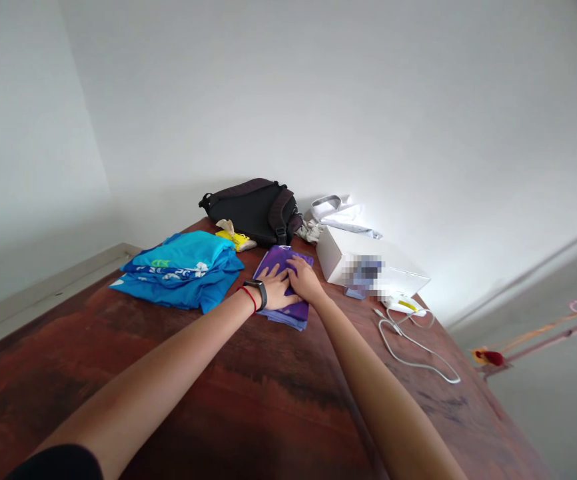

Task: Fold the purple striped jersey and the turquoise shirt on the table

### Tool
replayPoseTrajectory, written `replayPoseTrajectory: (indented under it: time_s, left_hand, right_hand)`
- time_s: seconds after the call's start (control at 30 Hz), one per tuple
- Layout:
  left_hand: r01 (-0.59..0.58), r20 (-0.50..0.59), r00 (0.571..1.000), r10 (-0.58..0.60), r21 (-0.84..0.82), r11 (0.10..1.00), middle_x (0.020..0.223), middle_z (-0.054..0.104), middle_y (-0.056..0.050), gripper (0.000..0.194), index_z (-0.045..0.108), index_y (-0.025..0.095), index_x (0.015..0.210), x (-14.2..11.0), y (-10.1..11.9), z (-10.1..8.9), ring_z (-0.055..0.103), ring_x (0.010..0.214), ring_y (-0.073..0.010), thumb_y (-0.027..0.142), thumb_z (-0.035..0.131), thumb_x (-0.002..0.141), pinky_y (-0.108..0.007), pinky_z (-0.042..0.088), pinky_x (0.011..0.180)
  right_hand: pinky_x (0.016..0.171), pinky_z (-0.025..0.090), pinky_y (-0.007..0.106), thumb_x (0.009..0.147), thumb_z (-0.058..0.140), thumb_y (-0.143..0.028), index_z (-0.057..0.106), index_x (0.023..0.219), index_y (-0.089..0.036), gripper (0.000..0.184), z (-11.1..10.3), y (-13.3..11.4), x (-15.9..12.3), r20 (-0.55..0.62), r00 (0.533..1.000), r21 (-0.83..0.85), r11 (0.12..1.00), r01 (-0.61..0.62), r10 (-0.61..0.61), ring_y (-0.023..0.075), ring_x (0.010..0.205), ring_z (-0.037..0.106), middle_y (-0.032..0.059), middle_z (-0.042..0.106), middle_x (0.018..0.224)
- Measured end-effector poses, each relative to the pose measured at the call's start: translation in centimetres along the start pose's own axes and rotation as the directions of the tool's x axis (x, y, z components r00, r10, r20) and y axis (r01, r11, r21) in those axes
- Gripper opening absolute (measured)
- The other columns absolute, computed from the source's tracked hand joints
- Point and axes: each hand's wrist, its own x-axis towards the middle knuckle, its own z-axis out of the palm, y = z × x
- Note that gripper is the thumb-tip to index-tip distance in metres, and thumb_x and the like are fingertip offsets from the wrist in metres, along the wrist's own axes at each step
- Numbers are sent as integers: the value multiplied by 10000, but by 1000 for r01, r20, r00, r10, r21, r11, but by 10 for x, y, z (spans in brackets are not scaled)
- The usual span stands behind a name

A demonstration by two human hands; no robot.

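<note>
A folded purple cloth (pixel 272 259) lies on the reddish-brown wooden table (pixel 208 393), with a paler layer showing at its near edge. My left hand (pixel 276 288) rests flat on it with the fingers spread, a dark band and a red string at the wrist. On the right half of the same cloth lies my right hand (pixel 304 279), its fingers stretched out and touching or nearly touching the left fingers. To the left of the cloth sits a pile of blue clothing (pixel 183 270) with white and green print.
Behind stands a black backpack (pixel 248 210), with a yellow packet (pixel 237 239) before it. At right are a white box (pixel 336 257), partly blurred, a white bag (pixel 341 213) and a loose white cable (pixel 418 363). A white wall (pixel 318 100) rises behind the table.
</note>
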Motion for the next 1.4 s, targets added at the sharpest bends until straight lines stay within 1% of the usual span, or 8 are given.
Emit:
replayPoseTrajectory:
  time_s: [0.13, 0.23, 0.33, 0.47, 0.63, 0.8, 1.1, 1.4]
  left_hand:
    - [31, 13, 999, -31, 9, 999, 1584, 411, -125, 754, 536, 224, 1446, -5, 2, 1, 166, 1519, -412, 659, 618, 835, -547, 27, 1207]
    - [80, 93, 991, -97, 168, 982, 1640, 268, -172, 968, 381, 216, 1556, -3, 5, -6, 100, 1531, -425, 756, 600, 783, -643, -16, 1183]
    - [183, 99, 971, -219, 287, 940, 1679, 126, -132, 983, 250, 231, 1606, 1, 1, -13, 22, 1545, -398, 830, 394, 840, -708, 32, 1159]
    - [266, 32, 954, -297, 365, 892, 1693, 77, -78, 890, 315, 280, 1586, 3, -8, -14, -18, 1544, -398, 824, 234, 886, -695, 115, 1163]
    - [164, -40, 986, -165, 465, 870, 1674, 182, -123, 787, 416, 258, 1546, -3, -2, -4, 66, 1533, -431, 736, 351, 924, -654, 85, 1187]
    - [-104, 116, 991, 60, 424, 900, 1614, 370, -41, 557, 488, 356, 1487, -7, 7, 4, 262, 1502, -359, 581, 314, 1009, -617, 164, 1187]
    - [142, 29, 986, -165, 372, 917, 1665, 231, -87, 769, 438, 356, 1522, 1, -5, 6, 123, 1524, -435, 791, 299, 903, -722, 71, 1146]
    - [183, -21, 982, -190, 399, 899, 1672, 228, -29, 628, 405, 357, 1537, -18, -3, -2, 132, 1541, -340, 640, 296, 987, -609, 150, 1197]
  right_hand:
    - [1253, 164, 430, 999, 447, -358, 662, 1305, -167, 419, 9, 15, -1, 96, 995, 52, 998, 20, -25, 232, 1474, 366, 107, 598, 1429]
    - [1254, 147, 466, 1018, 377, -509, 610, 1375, -156, 553, 11, 25, -7, 65, 998, 79, 997, 0, -5, 253, 1523, 262, 125, 504, 1520]
    - [1246, 194, 458, 1006, 284, -620, 553, 1433, -151, 689, 9, 30, -18, -98, 995, 142, 990, -4, 18, 256, 1539, 208, 120, 354, 1616]
    - [1225, 273, 433, 968, 331, -681, 628, 1360, -161, 715, 5, 28, -33, -279, 957, 286, 958, 6, 77, 263, 1472, 377, 117, 456, 1556]
    - [1215, 300, 446, 954, 366, -695, 670, 1310, -183, 694, -2, 12, -56, -205, 973, 284, 958, -44, 105, 276, 1435, 437, 108, 501, 1524]
    - [1240, 245, 464, 1007, 369, -595, 582, 1415, -205, 603, -10, -10, -115, -99, 995, 192, 981, 28, -9, 254, 1500, 321, 92, 439, 1571]
    - [1235, 230, 571, 1008, 472, -313, 506, 1482, -293, 476, -40, -67, -252, 304, 944, -125, 977, 173, -128, 290, 1540, 190, 37, 273, 1654]
    - [1236, 255, 534, 1011, 464, -342, 536, 1459, -242, 465, -44, -79, -260, 344, 934, -140, 979, 151, -95, 267, 1517, 274, 58, 376, 1608]
